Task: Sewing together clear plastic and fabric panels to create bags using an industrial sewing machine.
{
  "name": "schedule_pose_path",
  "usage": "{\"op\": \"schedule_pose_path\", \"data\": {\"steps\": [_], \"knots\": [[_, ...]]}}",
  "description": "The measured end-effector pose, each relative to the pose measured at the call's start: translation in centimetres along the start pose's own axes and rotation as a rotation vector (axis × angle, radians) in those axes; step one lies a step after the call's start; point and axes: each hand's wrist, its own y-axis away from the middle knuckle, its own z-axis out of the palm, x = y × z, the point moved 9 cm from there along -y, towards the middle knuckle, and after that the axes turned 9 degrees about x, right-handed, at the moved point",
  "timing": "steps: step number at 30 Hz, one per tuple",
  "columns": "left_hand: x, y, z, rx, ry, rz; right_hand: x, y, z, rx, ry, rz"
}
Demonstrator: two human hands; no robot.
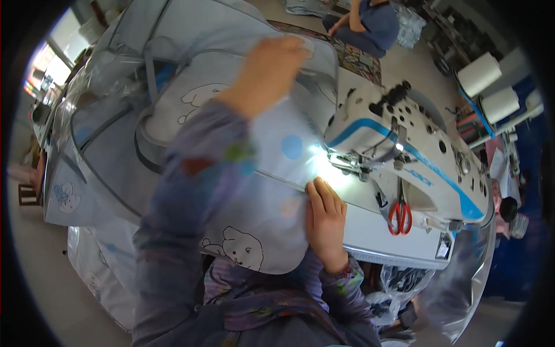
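While the right hand (325, 222) lies flat with its fingers stretched out and together, it presses the edge of a pale blue fabric piece (260, 231) down on the table (376, 237), gripping nothing. A printed bear (241, 250) shows on the fabric just to the left of that hand's wrist, and a blue dot (292, 146) sits on the cloth beyond the fingertips. Straight ahead of the fingertips, very near, a bright lamp lights the needle area (341, 162) of a white sewing machine (416, 162) with a blue stripe, which stretches away to the hand's right. A pair of red-handled scissors (400, 213) hangs on the machine's front, to the right of the hand and apart from it.

Farther out, the left hand (272, 72) reaches well beyond the right one, resting on top of the same fabric where it bunches up; its fingers curl over the cloth, but blur keeps me from telling whether they pinch it or merely rest on it. More grey-blue padded pieces with dark trim (110, 144) spread to the left of that arm.

Beyond the left hand, a person in blue (367, 26) sits on the floor. Far to the right of both hands stand 2 large white thread cones (488, 87).
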Motion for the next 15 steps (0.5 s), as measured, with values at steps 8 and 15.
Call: {"op": "schedule_pose_path", "data": {"steps": [8, 15], "knots": [[-3.3, 7.6, 13.7, -0.460, -0.058, -0.535, 0.4, -0.1, 0.2, -0.027, -0.028, 0.032], [-2.6, 8.2, 3.8, -0.319, 0.492, -0.590, 1.8, -0.9, -2.0, 0.121, -0.376, 0.273]]}}
